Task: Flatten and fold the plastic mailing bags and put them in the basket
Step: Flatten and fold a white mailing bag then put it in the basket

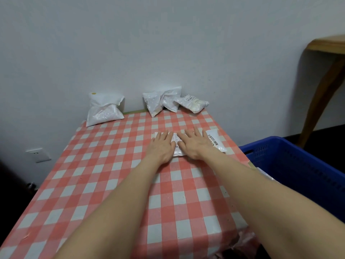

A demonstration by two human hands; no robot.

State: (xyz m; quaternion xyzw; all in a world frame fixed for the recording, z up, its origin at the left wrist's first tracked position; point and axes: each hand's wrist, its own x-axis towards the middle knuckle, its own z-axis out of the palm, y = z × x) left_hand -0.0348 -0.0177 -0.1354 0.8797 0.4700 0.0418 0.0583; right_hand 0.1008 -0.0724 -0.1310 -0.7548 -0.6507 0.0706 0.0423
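Both of my hands lie flat on one white mailing bag [216,141], which rests on the checked worktop [112,165] towards its far right side. The left grip [162,146] covers the bag's left end and the right grip [194,144] covers its middle. Fingers are straight and spread, pressing down, and neither one grasps anything.

The bag's long axis runs left to right across the worktop, with its printed right end poking out past my right fingers. The blue basket [298,165] stands off the worktop's right edge, nearer to me than the bag. I judge the right grip is the closer one for carrying the bag over, once a fold brings one end across onto the other.

My palms hide most of the bag, so I cannot tell whether it is already doubled or how flat it lies. Its print is too small to read. The basket is cut off by the frame, and something pale inside it is half hidden behind my right forearm. Crumpled bags [160,101] wait against the wall, well apart from my hands.
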